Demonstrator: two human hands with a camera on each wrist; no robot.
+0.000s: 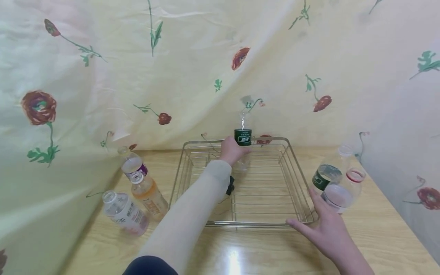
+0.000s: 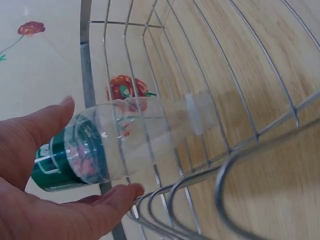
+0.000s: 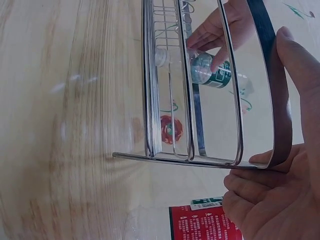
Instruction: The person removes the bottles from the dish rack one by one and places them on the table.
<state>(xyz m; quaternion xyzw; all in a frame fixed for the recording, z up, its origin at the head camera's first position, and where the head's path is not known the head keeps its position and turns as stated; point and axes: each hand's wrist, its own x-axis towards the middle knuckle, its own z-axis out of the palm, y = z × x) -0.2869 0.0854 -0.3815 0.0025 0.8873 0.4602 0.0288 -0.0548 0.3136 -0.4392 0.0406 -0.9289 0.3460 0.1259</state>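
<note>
My left hand holds a clear plastic bottle with a green label at the back of a wire basket. The bottle is upside down, its neck pointing down inside the basket. In the left wrist view, thumb and fingers lie on opposite sides of the bottle around its label. My right hand grips the basket's front right corner. The right wrist view shows the thumb along the metal rim and fingertips curled under the corner.
Left of the basket stand an orange-labelled bottle, a purple-labelled bottle and a white-lettered bottle. On the right, a green-labelled bottle and a red-rimmed bottle stand close by the right hand. Flowered cloth hangs behind.
</note>
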